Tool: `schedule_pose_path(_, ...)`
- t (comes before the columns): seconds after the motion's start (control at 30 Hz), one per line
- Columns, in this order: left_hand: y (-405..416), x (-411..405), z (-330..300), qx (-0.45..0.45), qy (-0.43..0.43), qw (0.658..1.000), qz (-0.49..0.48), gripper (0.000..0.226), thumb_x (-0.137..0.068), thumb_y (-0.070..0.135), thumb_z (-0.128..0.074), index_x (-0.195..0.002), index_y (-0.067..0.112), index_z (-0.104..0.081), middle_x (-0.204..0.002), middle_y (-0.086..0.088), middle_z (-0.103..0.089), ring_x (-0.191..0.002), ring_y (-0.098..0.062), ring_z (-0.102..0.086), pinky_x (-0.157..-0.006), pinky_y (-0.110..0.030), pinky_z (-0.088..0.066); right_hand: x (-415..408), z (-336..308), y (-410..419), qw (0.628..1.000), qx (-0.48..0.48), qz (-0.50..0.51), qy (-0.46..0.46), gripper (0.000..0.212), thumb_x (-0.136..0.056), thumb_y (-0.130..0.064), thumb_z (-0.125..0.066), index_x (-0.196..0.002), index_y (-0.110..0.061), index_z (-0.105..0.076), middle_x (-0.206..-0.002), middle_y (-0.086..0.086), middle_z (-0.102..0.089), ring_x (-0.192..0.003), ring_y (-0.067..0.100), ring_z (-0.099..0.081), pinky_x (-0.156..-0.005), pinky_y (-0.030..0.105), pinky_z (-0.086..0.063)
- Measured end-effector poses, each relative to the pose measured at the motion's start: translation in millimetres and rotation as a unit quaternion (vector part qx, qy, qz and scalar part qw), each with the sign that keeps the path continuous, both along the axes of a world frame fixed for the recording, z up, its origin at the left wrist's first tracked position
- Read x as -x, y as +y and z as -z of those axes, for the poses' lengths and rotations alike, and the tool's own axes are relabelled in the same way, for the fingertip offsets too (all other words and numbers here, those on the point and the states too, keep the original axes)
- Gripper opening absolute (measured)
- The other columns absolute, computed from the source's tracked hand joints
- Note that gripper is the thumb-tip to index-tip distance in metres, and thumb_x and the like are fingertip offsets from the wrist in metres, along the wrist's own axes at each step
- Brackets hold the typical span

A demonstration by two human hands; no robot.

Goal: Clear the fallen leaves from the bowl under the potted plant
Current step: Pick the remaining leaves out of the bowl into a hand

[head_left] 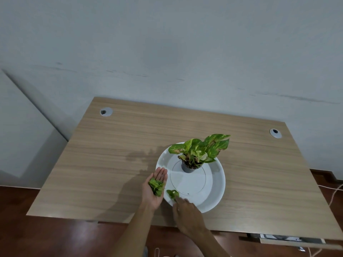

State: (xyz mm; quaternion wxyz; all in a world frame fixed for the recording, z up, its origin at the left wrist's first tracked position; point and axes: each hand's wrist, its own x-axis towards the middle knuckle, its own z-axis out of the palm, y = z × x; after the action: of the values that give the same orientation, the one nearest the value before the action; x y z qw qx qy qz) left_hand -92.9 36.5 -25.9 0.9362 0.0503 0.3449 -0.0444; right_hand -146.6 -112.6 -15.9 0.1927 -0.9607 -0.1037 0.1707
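A wide white bowl sits on the wooden desk. Inside it stands a small grey pot with a green and yellow potted plant. My left hand lies palm up beside the bowl's left rim, cupping a small pile of green leaves. My right hand is at the bowl's near left rim, fingertips pinching a green fallen leaf that rests on the rim. The bowl's white floor otherwise shows only a tiny dark speck.
The desk stands against a pale wall, with two round cable grommets near its back corners. A drawer or tray juts out under the front right edge. White cables trail over the dark wooden floor at right.
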Motion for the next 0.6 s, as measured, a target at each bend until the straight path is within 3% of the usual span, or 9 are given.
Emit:
schedule_pose_path(0.07,0,1,0,0.000,0.001,1.000,-0.003,0.035,-0.101,0.017,-0.038,-0.115,-0.003,-0.063,-0.111,-0.020,-0.071,-0.091,-0.028,-0.075,-0.083,-0.039,-0.059,3,-3,-1,0.999,-0.042,0.032,-0.002,0.041,-0.097,-0.035,-0.032,-0.131,-0.029,-0.054,-0.108,0.001,-0.072,-0.095,0.023,-0.067,-0.083,0.038,-0.053)
schedule_pose_path(0.2,0,2,-2,-0.004,0.000,1.000,-0.001,0.035,-0.101,0.017,-0.037,-0.115,-0.003,-0.062,-0.115,-0.020,-0.068,-0.099,-0.029,-0.072,-0.084,-0.039,-0.058,-15,-7,-12,0.993,-0.086,0.084,-0.002,0.039,-0.099,-0.023,-0.041,-0.135,-0.024,-0.056,-0.130,-0.002,-0.064,-0.119,0.018,-0.059,-0.098,0.032,-0.047)
schedule_pose_path(0.3,0,2,-6,-0.017,0.005,1.000,0.004,0.035,-0.102,0.017,-0.037,-0.116,-0.003,-0.061,-0.118,-0.020,-0.065,-0.110,-0.029,-0.063,-0.093,-0.038,-0.056,-30,-5,-11,0.997,-0.035,-0.067,-0.012,0.049,-0.094,-0.009,-0.044,-0.140,-0.022,-0.050,-0.143,-0.003,-0.054,-0.129,0.018,-0.050,-0.103,0.031,-0.044)
schedule_pose_path(0.4,-2,1,-8,-0.038,0.014,0.999,0.019,0.035,-0.101,0.017,-0.037,-0.118,-0.004,-0.060,-0.118,-0.020,-0.064,-0.110,-0.029,-0.062,-0.102,-0.039,-0.046,-49,0,-6,0.963,0.020,-0.267,-0.025,0.060,-0.092,-0.003,-0.049,-0.150,-0.013,-0.035,-0.155,0.005,-0.037,-0.144,0.021,-0.033,-0.113,0.034,-0.035)
schedule_pose_path(0.47,-2,0,-7,-0.044,0.020,0.999,0.023,0.035,-0.101,0.017,-0.037,-0.117,-0.004,-0.060,-0.119,-0.021,-0.064,-0.109,-0.028,-0.062,-0.104,-0.038,-0.042,-65,4,-8,0.934,0.076,-0.346,-0.042,0.061,-0.091,-0.005,-0.052,-0.149,-0.006,-0.033,-0.156,0.012,-0.034,-0.145,0.027,-0.030,-0.114,0.042,-0.034)
schedule_pose_path(0.53,-1,-1,-7,-0.044,0.022,0.999,0.024,0.035,-0.101,0.017,-0.037,-0.116,-0.004,-0.061,-0.119,-0.020,-0.064,-0.109,-0.028,-0.062,-0.104,-0.038,-0.042,-78,9,-13,0.901,0.137,-0.407,-0.057,0.065,-0.088,-0.008,-0.057,-0.149,-0.005,-0.033,-0.156,0.013,-0.033,-0.145,0.028,-0.031,-0.113,0.046,-0.035)
schedule_pose_path(0.6,-2,0,-7,-0.042,0.022,0.999,0.024,0.035,-0.101,0.017,-0.038,-0.117,-0.004,-0.060,-0.120,-0.020,-0.063,-0.110,-0.028,-0.062,-0.103,-0.038,-0.042,-84,16,-19,0.875,0.154,-0.453,-0.076,0.070,-0.079,-0.010,-0.068,-0.144,-0.005,-0.041,-0.150,0.013,-0.044,-0.138,0.028,-0.043,-0.107,0.043,-0.043)
